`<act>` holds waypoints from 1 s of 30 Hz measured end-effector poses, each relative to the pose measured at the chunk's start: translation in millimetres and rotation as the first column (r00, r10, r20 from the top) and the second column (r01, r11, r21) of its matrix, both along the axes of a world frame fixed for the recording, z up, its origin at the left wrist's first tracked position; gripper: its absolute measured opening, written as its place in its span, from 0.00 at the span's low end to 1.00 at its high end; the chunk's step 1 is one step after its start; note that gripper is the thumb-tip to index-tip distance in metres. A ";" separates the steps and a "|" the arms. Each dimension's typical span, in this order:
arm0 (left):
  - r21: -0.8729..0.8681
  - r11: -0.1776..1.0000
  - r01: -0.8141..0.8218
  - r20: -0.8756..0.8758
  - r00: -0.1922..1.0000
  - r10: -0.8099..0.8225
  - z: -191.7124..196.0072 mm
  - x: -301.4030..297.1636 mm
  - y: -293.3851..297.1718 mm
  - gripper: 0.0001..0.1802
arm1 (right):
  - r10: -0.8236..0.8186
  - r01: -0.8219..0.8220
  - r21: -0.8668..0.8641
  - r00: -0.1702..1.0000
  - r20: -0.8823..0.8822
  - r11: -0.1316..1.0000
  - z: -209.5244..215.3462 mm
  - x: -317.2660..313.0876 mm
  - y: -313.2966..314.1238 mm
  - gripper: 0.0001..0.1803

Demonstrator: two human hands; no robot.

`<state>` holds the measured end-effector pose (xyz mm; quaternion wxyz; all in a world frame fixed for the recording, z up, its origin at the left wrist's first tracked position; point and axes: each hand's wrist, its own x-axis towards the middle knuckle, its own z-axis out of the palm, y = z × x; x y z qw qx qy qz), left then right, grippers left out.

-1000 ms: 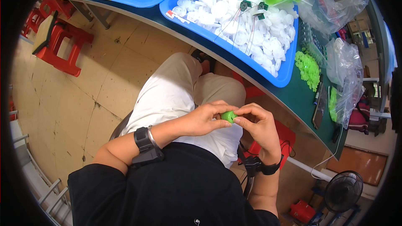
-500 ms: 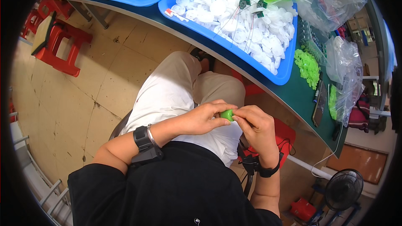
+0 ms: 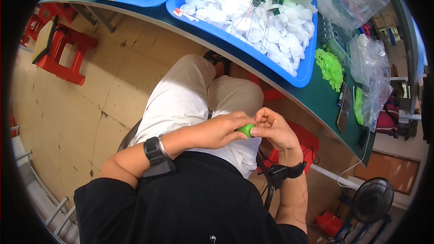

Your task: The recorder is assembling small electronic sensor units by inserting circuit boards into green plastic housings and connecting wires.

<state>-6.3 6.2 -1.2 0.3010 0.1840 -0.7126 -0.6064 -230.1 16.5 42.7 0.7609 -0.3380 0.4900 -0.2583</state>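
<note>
Above my lap, my left hand [image 3: 226,129] is closed around a small green cup-shaped plastic piece [image 3: 246,130], its thumb below and fingers over the top. My right hand [image 3: 275,130] meets it from the right. The right thumb presses at the piece's edge while the other fingers curl above it; whatever they pinch is too small to make out. Thin dark reddish wires [image 3: 304,185] trail over my right forearm. Dark straps with small devices sit on both wrists.
A blue tray [image 3: 302,80] of white plastic discs stands on the green table [image 3: 312,99], with small circuit boards and wires [image 3: 258,0] on top. Another blue tray [image 3: 144,1] carries green cups. Bright green bits [image 3: 329,68], clear bags [image 3: 368,63] and a fan [image 3: 373,201] are at right.
My right hand has turned, its fingers lifting and curling above the green piece. Thin wires now show over the right forearm. My left hand keeps hold of the piece.
</note>
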 end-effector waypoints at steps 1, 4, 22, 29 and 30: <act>-0.025 0.999 0.020 0.039 0.999 -0.019 1.0 -0.7 -0.7 0.23 | -0.008 0.008 -0.002 1.000 -0.002 1.000 -4.4 -1.9 1.0 0.15; -0.063 0.997 0.052 0.104 0.994 -0.045 8.7 -3.4 -2.3 0.23 | -0.049 0.045 0.104 0.998 0.035 0.994 -10.3 -4.6 5.8 0.16; -0.096 0.995 -0.032 0.032 0.999 0.035 12.6 -7.6 4.4 0.22 | -0.175 0.163 0.084 0.970 0.171 0.983 -18.1 8.9 37.7 0.19; -0.165 0.985 -0.049 0.053 0.997 0.059 10.8 -5.5 7.5 0.22 | -0.267 0.233 0.158 0.930 0.252 0.960 -18.9 18.5 43.8 0.20; -0.164 0.986 -0.036 0.077 0.996 0.049 10.5 -4.5 7.2 0.22 | -0.273 0.243 0.145 0.930 0.245 0.959 -19.3 19.3 44.3 0.21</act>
